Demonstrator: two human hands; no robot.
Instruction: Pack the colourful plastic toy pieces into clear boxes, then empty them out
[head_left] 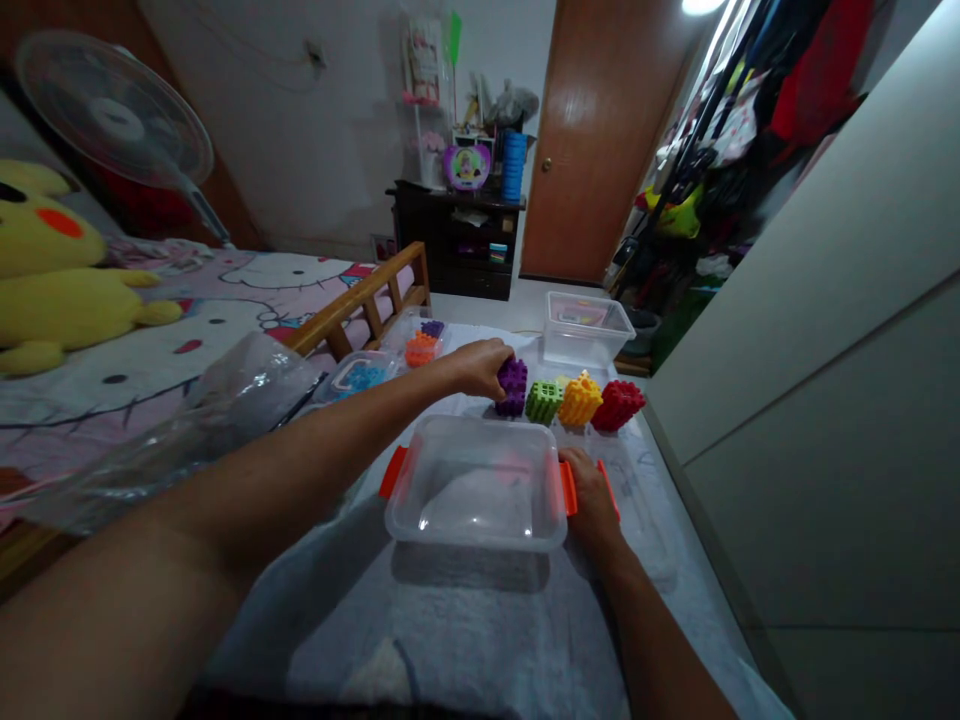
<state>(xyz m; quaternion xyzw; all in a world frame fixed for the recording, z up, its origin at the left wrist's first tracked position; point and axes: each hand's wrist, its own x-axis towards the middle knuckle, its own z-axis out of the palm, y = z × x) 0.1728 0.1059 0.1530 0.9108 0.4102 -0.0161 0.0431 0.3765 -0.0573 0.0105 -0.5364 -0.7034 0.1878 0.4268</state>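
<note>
My left hand (pixel 484 368) reaches out over the far side of the clear plastic box, its fingers closed on a purple cluster of toy blocks (pixel 514 388). The clear box (pixel 476 485) has orange clips on its sides and looks empty. At its right side my right hand (pixel 590 492) is wrapped round the edge by the orange clip (pixel 568 488); part of its fingers is hidden. Right of the purple blocks stand a green cluster (pixel 544 402), a yellow cluster (pixel 580 400) and a red cluster (pixel 619 405) in a row.
An open clear bin (pixel 586 328) stands at the back right. A box with blue pieces (pixel 364 376) and one with orange pieces (pixel 421 349) are at the back left. A clear lid (pixel 630 505) lies on the right. A wooden bed rail (pixel 352 300) borders the left.
</note>
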